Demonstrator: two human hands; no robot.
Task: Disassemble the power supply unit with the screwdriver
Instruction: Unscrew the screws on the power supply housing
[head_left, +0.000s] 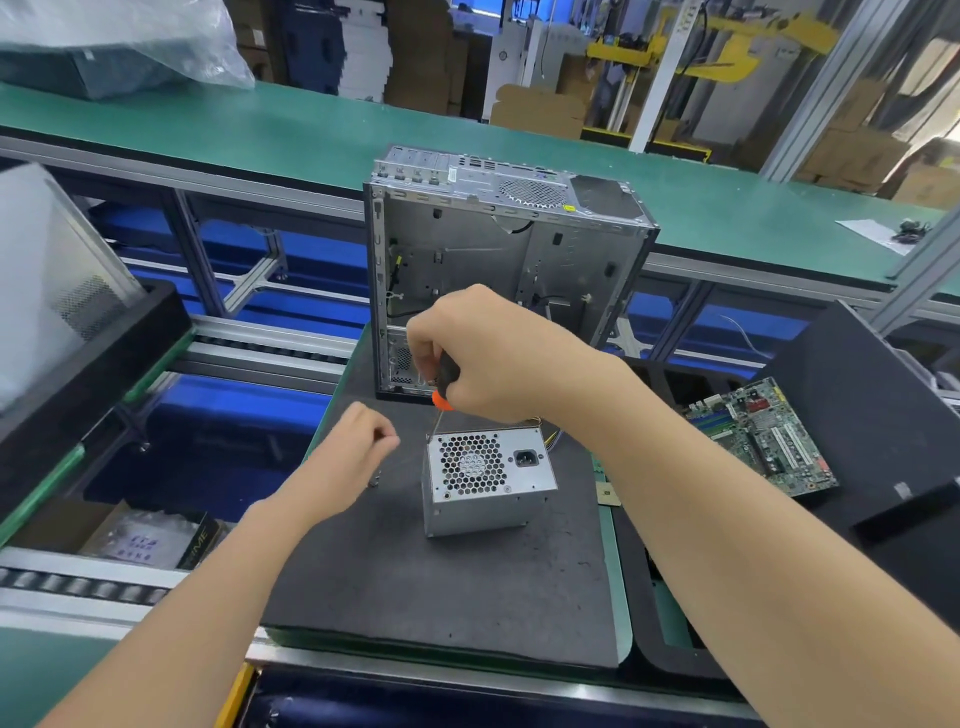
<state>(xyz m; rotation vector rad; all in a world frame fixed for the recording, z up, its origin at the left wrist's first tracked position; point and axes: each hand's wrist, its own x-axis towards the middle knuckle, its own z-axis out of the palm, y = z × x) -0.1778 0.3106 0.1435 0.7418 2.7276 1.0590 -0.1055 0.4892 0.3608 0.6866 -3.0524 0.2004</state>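
On the dark foam mat (415, 582), the power supply unit (488, 480) stands with its fan grille and mains socket facing up towards the camera. Directly above its far-left corner, the right hand (483, 353) is wrapped round the black-and-orange handle of the screwdriver (444, 384), and the thin shaft slants down so the tip meets that corner of the grille face. Left of the unit and clear of it, the left hand (358, 447) hovers with its fingers curled in towards the thumb; whether it pinches anything is too small to tell. Just beside the unit's left side, a small screw (375, 479) appears to lie on the mat. Behind the unit stands an empty computer case (498, 260), and well to its right lies a motherboard (763, 436). The step in hand looks like undoing the corner cover screw. Next, the tip likely needs firm seating in the screw head, with the free hand probably bracing the housing so it does not tip.
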